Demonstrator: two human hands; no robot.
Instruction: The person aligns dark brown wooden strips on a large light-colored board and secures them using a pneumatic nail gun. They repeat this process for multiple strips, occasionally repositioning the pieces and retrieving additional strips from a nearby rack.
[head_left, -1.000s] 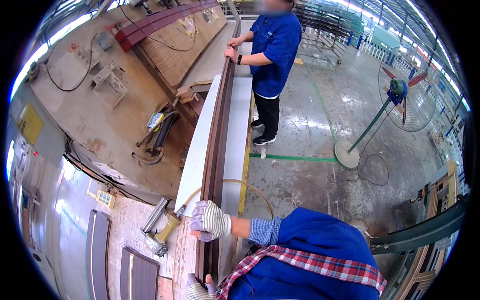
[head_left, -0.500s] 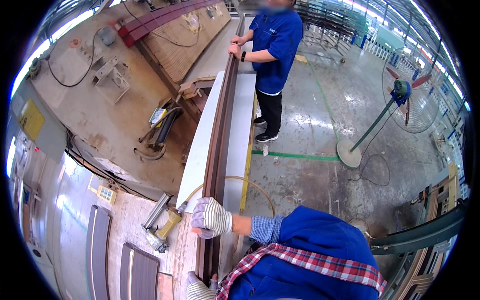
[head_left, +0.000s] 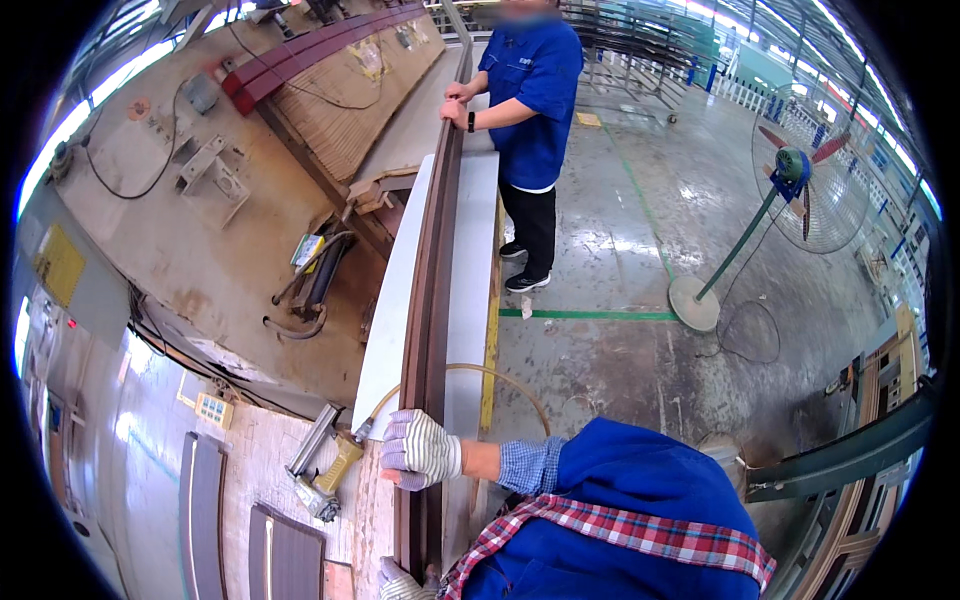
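Note:
A long, dark brown grooved profile strip [head_left: 426, 330] runs from the bottom edge far up the picture, over a white-topped bench [head_left: 472, 250]. My right hand [head_left: 422, 450], in a striped glove with bare fingertips, wraps over the strip from the right, closed on it. Lower down, my left hand [head_left: 402, 582] grips the strip's near part; the bottom edge cuts off much of this hand. At the far end, a co-worker in a blue shirt [head_left: 535, 80] has both hands [head_left: 458, 105] on the same strip. A nail gun [head_left: 325, 468] lies left of my right hand.
A yellowish air hose [head_left: 515, 387] loops across the strip. Grooved brown panels [head_left: 285, 550] lie at lower left. Left stands a large worn worktable [head_left: 150, 230] with clamps and a red beam [head_left: 320, 58]. A standing fan [head_left: 790, 175] is on the floor at right.
The view has shifted slightly, so the bench, strip and co-worker appear a little further left and lower. Both my hands keep their hold; the left is now more cut off.

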